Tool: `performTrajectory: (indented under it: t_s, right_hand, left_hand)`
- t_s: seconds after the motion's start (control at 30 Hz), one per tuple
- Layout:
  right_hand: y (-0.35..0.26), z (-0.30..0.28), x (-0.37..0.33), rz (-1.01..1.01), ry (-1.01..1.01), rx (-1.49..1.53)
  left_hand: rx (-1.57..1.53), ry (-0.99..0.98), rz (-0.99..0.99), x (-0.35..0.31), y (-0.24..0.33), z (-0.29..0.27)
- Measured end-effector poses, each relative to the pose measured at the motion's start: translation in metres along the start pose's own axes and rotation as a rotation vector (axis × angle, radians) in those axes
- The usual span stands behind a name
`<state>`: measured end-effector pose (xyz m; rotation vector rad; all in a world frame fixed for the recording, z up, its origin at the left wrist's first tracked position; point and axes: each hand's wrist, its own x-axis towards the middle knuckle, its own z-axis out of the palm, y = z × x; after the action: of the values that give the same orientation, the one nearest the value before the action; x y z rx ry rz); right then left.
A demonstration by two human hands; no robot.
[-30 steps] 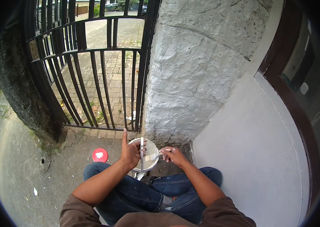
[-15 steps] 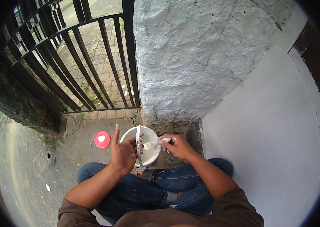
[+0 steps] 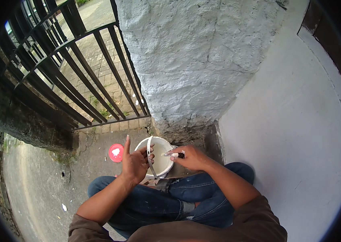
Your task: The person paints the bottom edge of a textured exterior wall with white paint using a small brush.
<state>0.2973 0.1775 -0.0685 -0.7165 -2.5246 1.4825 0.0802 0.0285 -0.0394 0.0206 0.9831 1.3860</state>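
- Head cam: L hand lower ctr, thumb up, fingers apart, bucket handle crossing them.
- R hand, just right, clamped on small whitish tool at bucket's R rim; tool type unclear.
- White bucket lower ctr; red lid w/ white blob to its left.
- Prob. best: tool low inside rim so drips stay in; L hand steadies bucket; light, slow strokes.
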Motion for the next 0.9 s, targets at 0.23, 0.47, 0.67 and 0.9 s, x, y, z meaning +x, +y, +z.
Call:
performTrajectory:
  t_s: [0.23, 0.47, 0.67, 0.9]
  right_hand:
    - [-0.001, 0.005, -0.002, -0.032, -0.035, -0.052]
    - [0.001, 0.004, -0.001, 0.023, -0.003, -0.002]
    - [0.010, 0.008, 0.003, 0.007, -0.007, 0.033]
    - [-0.006, 0.002, 0.000, 0.112, -0.020, 0.065]
  left_hand:
    - [0.035, 0.057, 0.032, 0.003, -0.004, 0.000]
    - [0.061, 0.032, 0.017, 0.000, -0.002, 0.000]
    - [0.042, 0.027, 0.009, 0.001, -0.002, -0.001]
    - [0.023, -0.013, 0.017, 0.001, -0.002, -0.004]
